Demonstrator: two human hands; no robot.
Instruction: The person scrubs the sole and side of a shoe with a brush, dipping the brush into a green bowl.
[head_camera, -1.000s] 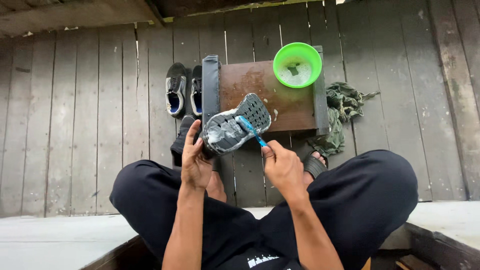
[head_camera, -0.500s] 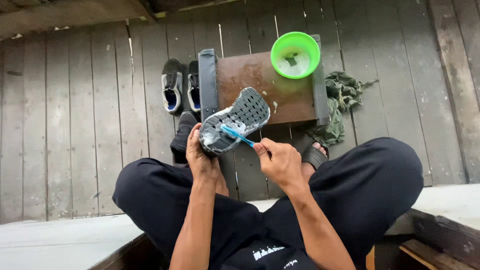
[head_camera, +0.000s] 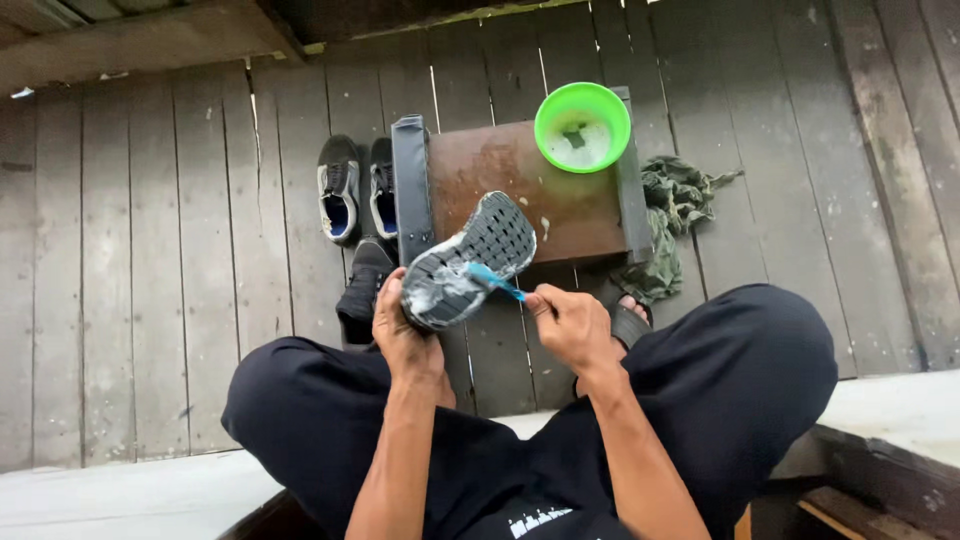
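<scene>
Sole up, that's how the shoe (head_camera: 468, 262) sits, gripped at its heel end by the left hand (head_camera: 405, 335), fingers wrapped around the lower edge. Its long axis runs on a slant, heel low and to the left by the hand, toe high and to the right, out over the near edge of the small brown table (head_camera: 500, 175). White foam covers the heel half of the grey, patterned sole. The right hand (head_camera: 570, 325) is closed on the handle of a blue brush (head_camera: 495, 281), whose head lies against the sole near its middle, handle pointing back toward the right hand.

On the table's far right corner stands a round green bowl (head_camera: 582, 126) with foamy water inside. No packages or labels show anywhere. To the left of the table, a pair of dark shoes (head_camera: 355, 190) stands side by side on the grey plank floor (head_camera: 150, 250), openings up, with another dark shoe (head_camera: 362, 290) lying just below them, close to the left hand. A crumpled green cloth (head_camera: 680, 200) lies against the table's right side. The person sits in black trousers (head_camera: 740, 370), knees spread wide.
</scene>
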